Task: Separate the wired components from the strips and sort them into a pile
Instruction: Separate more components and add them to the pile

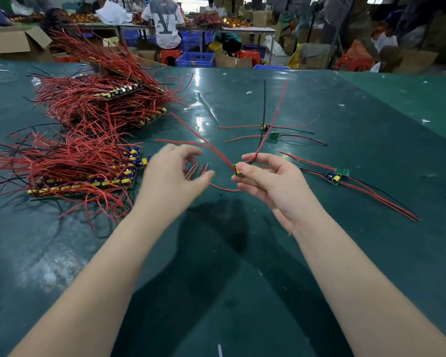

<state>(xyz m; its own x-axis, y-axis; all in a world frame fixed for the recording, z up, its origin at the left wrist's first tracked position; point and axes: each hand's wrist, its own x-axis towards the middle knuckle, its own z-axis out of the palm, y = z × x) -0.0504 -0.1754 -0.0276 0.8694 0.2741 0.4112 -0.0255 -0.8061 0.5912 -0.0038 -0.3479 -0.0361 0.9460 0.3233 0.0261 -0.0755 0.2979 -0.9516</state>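
My right hand (265,176) pinches a small wired component (237,170) between thumb and fingers, and its red wires fan upward and to the left. My left hand (173,173) hovers just left of it with loosely curled fingers, holding nothing. Strips of boards with red wires (85,173) lie in a heap at the left, with a second heap (106,99) behind. Separated components lie on the right: two (269,131) at centre right and two more (336,175) further right.
The green table (216,253) stretches ahead to a far edge. Beyond it are blue crates (195,59), cardboard boxes, red stools and a seated person (165,21) at another bench. Small white scraps dot the table.
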